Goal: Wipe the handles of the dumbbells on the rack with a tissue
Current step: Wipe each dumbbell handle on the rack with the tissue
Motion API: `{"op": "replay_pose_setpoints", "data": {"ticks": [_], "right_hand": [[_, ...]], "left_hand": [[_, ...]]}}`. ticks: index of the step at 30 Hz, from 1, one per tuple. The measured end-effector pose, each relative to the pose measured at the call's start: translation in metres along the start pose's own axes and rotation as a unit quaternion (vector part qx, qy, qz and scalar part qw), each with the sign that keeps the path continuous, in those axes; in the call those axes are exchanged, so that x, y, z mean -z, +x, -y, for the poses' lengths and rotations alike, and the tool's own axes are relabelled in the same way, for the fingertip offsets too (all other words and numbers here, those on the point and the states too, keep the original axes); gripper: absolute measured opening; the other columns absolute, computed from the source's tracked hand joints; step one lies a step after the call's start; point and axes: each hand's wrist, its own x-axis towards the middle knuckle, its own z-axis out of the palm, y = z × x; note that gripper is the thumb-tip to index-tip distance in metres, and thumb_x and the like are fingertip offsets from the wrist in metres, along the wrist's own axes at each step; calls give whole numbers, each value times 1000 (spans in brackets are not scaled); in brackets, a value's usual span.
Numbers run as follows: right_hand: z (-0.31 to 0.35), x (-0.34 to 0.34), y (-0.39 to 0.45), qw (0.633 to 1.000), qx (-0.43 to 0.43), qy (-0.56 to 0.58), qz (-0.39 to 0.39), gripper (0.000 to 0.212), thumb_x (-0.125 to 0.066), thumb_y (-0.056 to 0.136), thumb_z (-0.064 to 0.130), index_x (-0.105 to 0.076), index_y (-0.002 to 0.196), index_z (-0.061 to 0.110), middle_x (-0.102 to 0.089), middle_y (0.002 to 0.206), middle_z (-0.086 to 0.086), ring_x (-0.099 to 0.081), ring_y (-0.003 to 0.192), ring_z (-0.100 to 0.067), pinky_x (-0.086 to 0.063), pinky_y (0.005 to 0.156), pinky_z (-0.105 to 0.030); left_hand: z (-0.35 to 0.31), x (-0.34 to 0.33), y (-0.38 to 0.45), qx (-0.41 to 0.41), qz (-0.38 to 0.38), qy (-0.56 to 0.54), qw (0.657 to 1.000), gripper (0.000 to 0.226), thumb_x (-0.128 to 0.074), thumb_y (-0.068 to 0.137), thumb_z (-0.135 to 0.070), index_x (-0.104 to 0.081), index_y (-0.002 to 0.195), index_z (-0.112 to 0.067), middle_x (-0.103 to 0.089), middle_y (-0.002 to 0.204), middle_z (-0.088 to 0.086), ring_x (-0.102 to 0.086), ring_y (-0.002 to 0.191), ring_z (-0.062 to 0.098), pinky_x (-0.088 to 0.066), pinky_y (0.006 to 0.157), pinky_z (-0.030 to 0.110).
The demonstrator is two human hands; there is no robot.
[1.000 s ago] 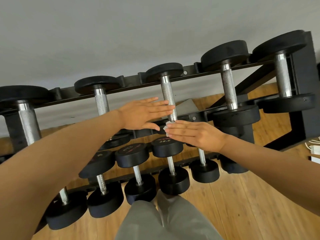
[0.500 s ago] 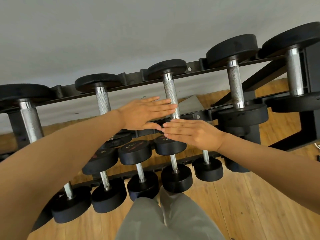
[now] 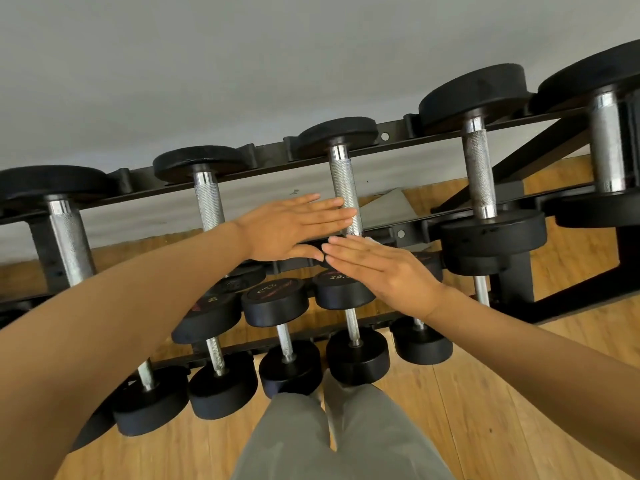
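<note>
Left hand (image 3: 287, 226): we hold fingers straight, pressed together, against the middle dumbbell handle (image 3: 343, 188).
Right hand (image 3: 377, 268): fingers flat together over tissue (image 3: 375, 241) (barely showing), frame centre.

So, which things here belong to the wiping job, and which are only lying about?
Job: left hand, right hand, tissue barely showing under the right hand, knurled handle, rack.
Lying about: grey board behind the rack, wooden floor.

Plain grey wall (image 3: 242, 64) behind; wooden plank floor (image 3: 502, 410) below; soft even light.
</note>
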Motion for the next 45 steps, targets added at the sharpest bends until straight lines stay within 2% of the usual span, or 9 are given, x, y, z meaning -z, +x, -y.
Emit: {"op": "replay_pose_setpoints", "data": {"ticks": [6, 10, 14, 19, 25, 31, 36, 40, 45], "right_hand": [[-8, 16, -28, 998, -57, -23, 19, 56, -64, 88, -8, -45, 140, 1, -43, 147, -16, -35, 142, -26, -28, 117, -43], [4, 19, -28, 992, -121, 8, 23, 60, -47, 93, -4, -27, 148, 9, -21, 158, -4, -14, 148, -13, -15, 120, -25], [11, 33, -22, 977, -200, 57, -35, 48, -45, 99, 12, -34, 146, 10, -38, 152, -6, -36, 140, -10, -30, 113, -21], [-4, 47, 5, 978, -186, 31, -83, 37, -56, 94, 7, -56, 130, -1, -54, 137, -11, -50, 130, -16, -41, 110, -31], [-46, 42, 43, 994, -105, 7, 14, 30, -55, 93, 14, -67, 118, 4, -63, 127, -12, -55, 126, -23, -46, 105, -38], [-78, 23, 67, 993, 21, -17, 117, 36, -47, 96, 20, -64, 122, 2, -58, 134, -16, -45, 134, -31, -30, 115, -46], [-102, 39, 50, 974, 69, 10, 215, 55, -48, 97, 1, -35, 149, 12, -24, 157, -2, -13, 146, -12, -6, 121, -26], [-112, 41, 54, 983, 125, 7, 134, 59, -71, 79, -12, -56, 133, 6, -44, 148, -12, -43, 135, -29, -38, 110, -41], [-111, 35, 48, 964, 198, 12, 175, 43, -46, 90, 3, -56, 131, 0, -51, 141, -18, -42, 136, -32, -15, 121, -35]], "left_hand": [[-5, 1, -2, 16, 35, -11, 999, 63, -24, 106, -52, -15, 158, -18, -18, 165, 2, -11, 154, 20, -13, 124, 47], [-11, 4, -4, 51, 71, -18, 996, 65, -12, 102, -58, -6, 156, -23, -3, 165, -5, 3, 153, 11, 6, 125, 36], [-32, 5, -11, 111, 70, 0, 991, 65, -4, 98, -54, 0, 155, -24, 7, 164, -7, 9, 151, 9, 15, 121, 28], [-63, -5, -18, 139, -77, 32, 987, 55, -27, 103, -33, -41, 150, -8, -35, 157, 8, -32, 145, 20, -21, 119, 43], [-94, -16, -17, 186, -145, 83, 968, 47, -40, 101, -29, -61, 133, -2, -59, 139, 14, -55, 131, 24, -30, 118, 38], [-129, -34, -9, 290, -193, 154, 925, 42, -46, 100, -21, -61, 130, 3, -62, 133, 19, -62, 123, 27, -46, 108, 43], [-161, -45, 14, 390, -228, 144, 880, 47, -47, 101, -24, -55, 134, 9, -57, 138, 24, -58, 127, 30, -47, 108, 44], [-183, -50, 25, 426, -238, 109, 866, 52, -42, 104, -27, -39, 144, 6, -44, 150, 24, -41, 141, 31, -35, 117, 41], [-192, -56, 30, 438, -240, 100, 861, 52, -44, 105, -24, -33, 148, 3, -36, 155, 22, -34, 146, 30, -32, 118, 44]]}}
